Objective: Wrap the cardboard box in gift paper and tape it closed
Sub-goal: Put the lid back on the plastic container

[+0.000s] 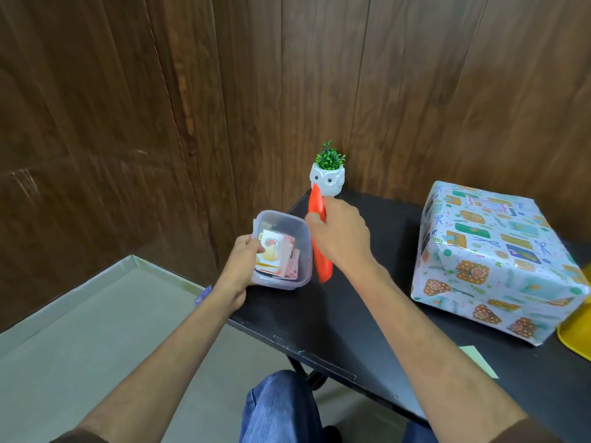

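A person seated at a black bench [351, 314] works at its far left corner, both hands occupied. The task's own item, a large cardboard box fully covered in pale gift paper printed with orange, teal and blue motifs [492, 260], sits on the bench well to the right of the right hand [342, 231], touched by neither hand. No bare cardboard shows on the faces in view. Whether its seams are taped cannot be told from here, and no tape roll is visible.

The left hand [241, 266] grasps the near wall of a clear, rounded rectangular plastic tub [287, 282], thumb resting on a small stack of picture cards [278, 257] inside. Just right of the tub, the right hand is clenched around a flat orange-red plastic lid [323, 263], held on edge with its lower end near the bench.

The wrapping itself looks finished, and the step in hand appears to be a side job: opening or closing the card tub, perhaps for a tag. If the lid is going on, the next move calls for laying it flat, squaring it over the rim and pressing down while the left hand steadies the tub at the bench's edge.

Beyond the right hand stands a small white ceramic owl pot with a green plant [328, 182]. A pale green paper scrap [478, 359] lies beside the right forearm.
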